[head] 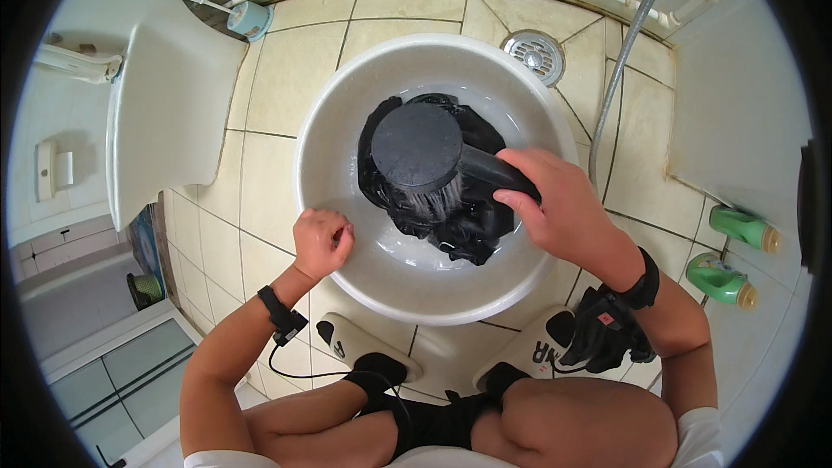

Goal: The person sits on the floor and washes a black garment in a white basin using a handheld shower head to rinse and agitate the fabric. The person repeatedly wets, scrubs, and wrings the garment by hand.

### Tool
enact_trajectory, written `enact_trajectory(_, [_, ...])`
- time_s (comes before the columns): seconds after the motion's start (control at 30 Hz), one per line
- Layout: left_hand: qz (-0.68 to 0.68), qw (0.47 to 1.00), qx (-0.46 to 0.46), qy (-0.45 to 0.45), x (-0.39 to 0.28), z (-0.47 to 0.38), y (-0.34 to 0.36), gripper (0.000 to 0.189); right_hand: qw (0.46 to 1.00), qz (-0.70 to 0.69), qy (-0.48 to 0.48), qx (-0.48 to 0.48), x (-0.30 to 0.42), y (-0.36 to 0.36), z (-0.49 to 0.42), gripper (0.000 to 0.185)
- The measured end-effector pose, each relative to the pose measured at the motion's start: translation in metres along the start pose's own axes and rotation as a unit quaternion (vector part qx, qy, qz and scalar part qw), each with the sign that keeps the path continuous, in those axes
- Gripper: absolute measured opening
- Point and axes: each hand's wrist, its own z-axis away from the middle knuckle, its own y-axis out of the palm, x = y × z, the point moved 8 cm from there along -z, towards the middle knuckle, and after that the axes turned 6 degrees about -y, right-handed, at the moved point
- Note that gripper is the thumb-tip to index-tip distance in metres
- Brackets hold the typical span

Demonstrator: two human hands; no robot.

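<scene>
In front of me a wide off-white plastic basin point(328, 120) sits on the floor, with shallow water in its bottom. Wet black fabric point(481, 234) lies bunched in the middle of that water. My right hand point(559, 201) grips the handle of a black round shower head point(416, 146), held face down above the fabric. Water streams from it onto the cloth, and its disc hides part of the pile. At the basin's left rim is my left hand point(323, 244), curled into a loose fist with nothing visible in it; whether it touches the rim is unclear.
A grey shower hose point(624, 55) runs down on the right. Behind the basin is a round metal floor drain point(534, 57). Two green bottles point(721, 279) stand at right. A white fixture point(175, 104) is at left. Dark cloth point(601, 338) lies near my right slipper point(520, 348).
</scene>
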Motion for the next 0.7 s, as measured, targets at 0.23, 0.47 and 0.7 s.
enact_trajectory(0.23, [-0.006,1.000,0.006,-0.025,0.002,-0.001,0.001,0.014,0.999,0.025,0.042,0.002,-0.016,-0.015,0.031,0.036])
enact_trajectory(0.47, [-0.011,1.000,-0.022,-0.005,0.000,-0.001,0.000,0.015,0.995,0.065,0.076,0.021,-0.026,-0.041,0.047,0.037])
enact_trajectory(0.7, [-0.019,0.999,-0.034,-0.006,0.002,0.002,0.001,0.015,0.995,0.051,0.089,0.007,-0.027,-0.047,0.041,0.036])
